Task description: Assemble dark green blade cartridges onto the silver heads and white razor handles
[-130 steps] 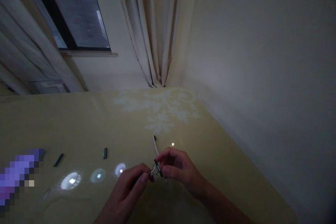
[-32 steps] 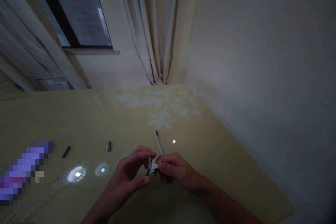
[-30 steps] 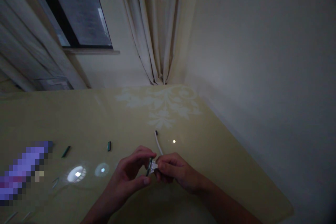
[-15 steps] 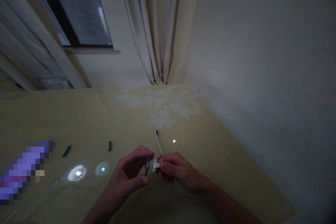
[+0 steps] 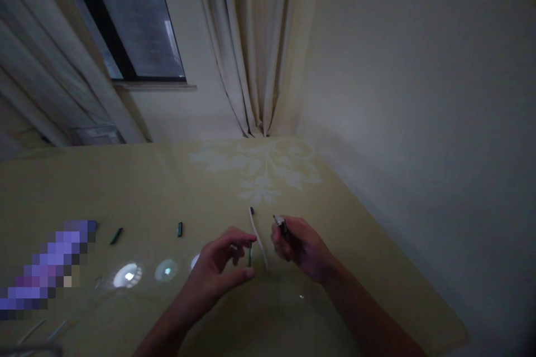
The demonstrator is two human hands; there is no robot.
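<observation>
My left hand [image 5: 221, 259] pinches a small dark green bar [image 5: 250, 254], which looks like a razor cartridge, upright between thumb and fingertip. Up and to its right, my right hand [image 5: 304, 245] is closed around a small silver-and-dark piece [image 5: 281, 225]. The shape of that piece is partly hidden by the fingers. Between the hands a white toothbrush [image 5: 258, 239] with dark bristles lies on the table, its head pointing away from me.
Two similar dark green bars, a nearer one [image 5: 180, 229] and a farther one [image 5: 116, 235], lie left on the glossy yellowish table [image 5: 352, 245]. A blurred-out purple object [image 5: 52, 262] is at far left. Thin white sticks [image 5: 31, 332] lie at lower left. Wall and curtains [image 5: 259, 67] border the table.
My hands have moved apart. The right hand went up and to the right with the silver piece, turning it. The left keeps the green bar, and more of the toothbrush now shows.
</observation>
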